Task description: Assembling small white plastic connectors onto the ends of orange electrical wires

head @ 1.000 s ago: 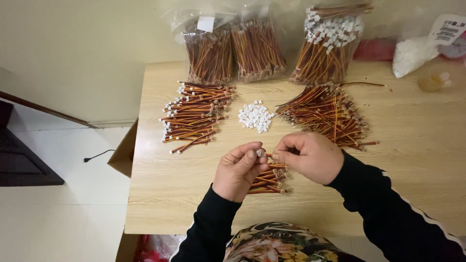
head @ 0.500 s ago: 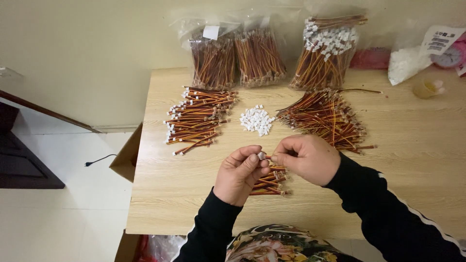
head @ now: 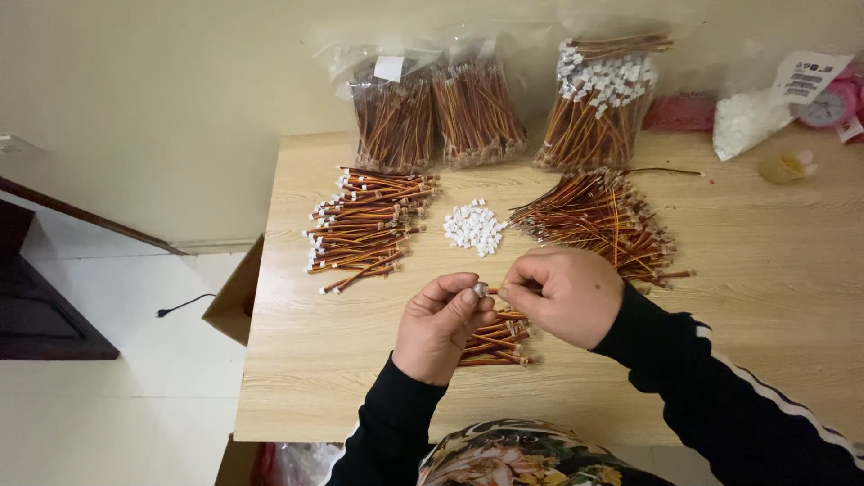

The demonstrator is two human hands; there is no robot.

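White connector (head: 481,289) between left hand (head: 438,326) and right hand (head: 567,295) fingertips.

Light wooden table (head: 765,297) with wire-lead heaps (head: 364,225), white connectors (head: 474,227), bagged bundles (head: 477,112), perhaps tape.

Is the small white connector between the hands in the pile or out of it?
Out. The left hand pinches the white connector against the right hand, apart from the connector pile.

Along the desk's (head: 360,378) far edge, against the wall: three clear plastic bags (head: 477,103) of orange-brown wire bundles, leftmost with a small white label (head: 389,67). Right of these, a clear bag of white pieces (head: 747,121) bearing a white printed label (head: 810,76).
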